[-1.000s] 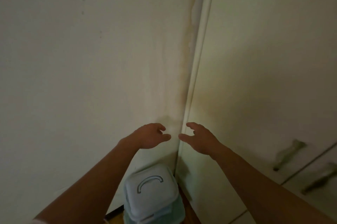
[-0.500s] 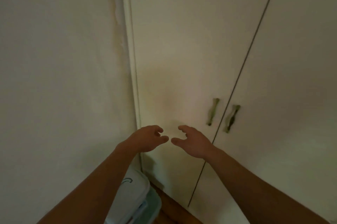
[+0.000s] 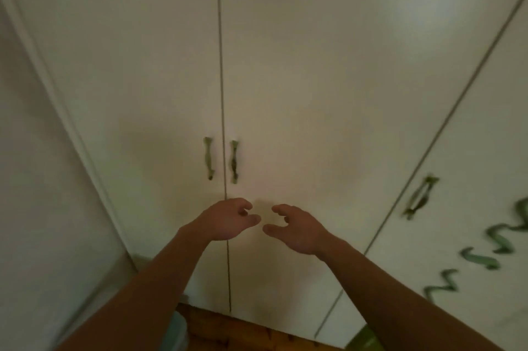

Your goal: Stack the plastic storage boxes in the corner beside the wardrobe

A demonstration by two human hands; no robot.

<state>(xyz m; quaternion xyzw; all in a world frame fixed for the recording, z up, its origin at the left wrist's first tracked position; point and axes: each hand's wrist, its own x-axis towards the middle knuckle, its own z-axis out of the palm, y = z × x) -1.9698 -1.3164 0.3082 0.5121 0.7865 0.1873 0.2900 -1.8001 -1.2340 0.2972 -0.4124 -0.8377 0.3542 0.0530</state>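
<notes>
Cream-white wardrobe (image 3: pixel 314 79) doors fill the view, their seams running upright, with paired upright metal handles (image 3: pixel 209 158) either side of the middle seam. Wooden floor (image 3: pixel 243 330) shows at the bottom. Both bare forearms reach forward; the left hand (image 3: pixel 225 220) and right hand (image 3: pixel 297 229) hang close together in front of the doors, fingers loosely curled apart, holding nothing. Only a blurred pale-teal edge of a storage box (image 3: pixel 178 327) shows low beside the left forearm; its long axis cannot be told.
</notes>
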